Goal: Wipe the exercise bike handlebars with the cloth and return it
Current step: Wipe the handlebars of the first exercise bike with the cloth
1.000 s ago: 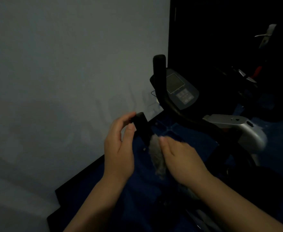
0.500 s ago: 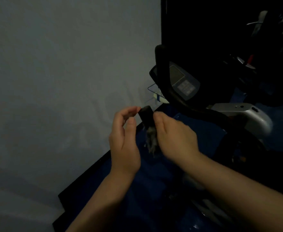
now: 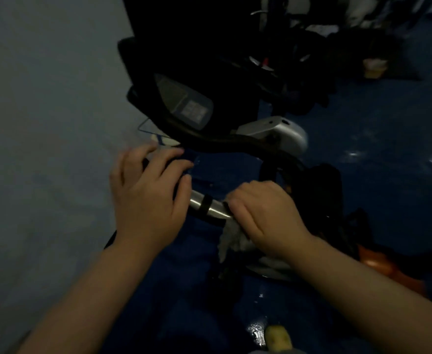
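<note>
While seen from the head camera in dim light: two bare hands on one exercise bike, shown against a pale wall at left and a glossy blue floor at right.

Left hand: draped over the near handlebar, fingers spread and loosely curled across the black grip end, not clenched; whether the fingers close under the bar cannot be told.

Right hand: closed around one pale, crumpled cloth, pressed against the same bar just right of the two bare silver metal sections, split by one narrow black band. Cloth bunched under the palm and fingers, loose end hanging below the bar toward the floor.

Between the two hands: only that short silver stretch of bar left visible; hands near each other, not touching.

Above the hands: one black curved far handlebar rising at upper left, sweeping down and right; one console with a grey screen and one block of pale buttons; one silver housing to the right of the console.

Background, upper right: dark, indistinct equipment. Lower right: one orange object, partly hidden. Bottom edge: one small yellowish object on the floor, identity unclear.
</note>
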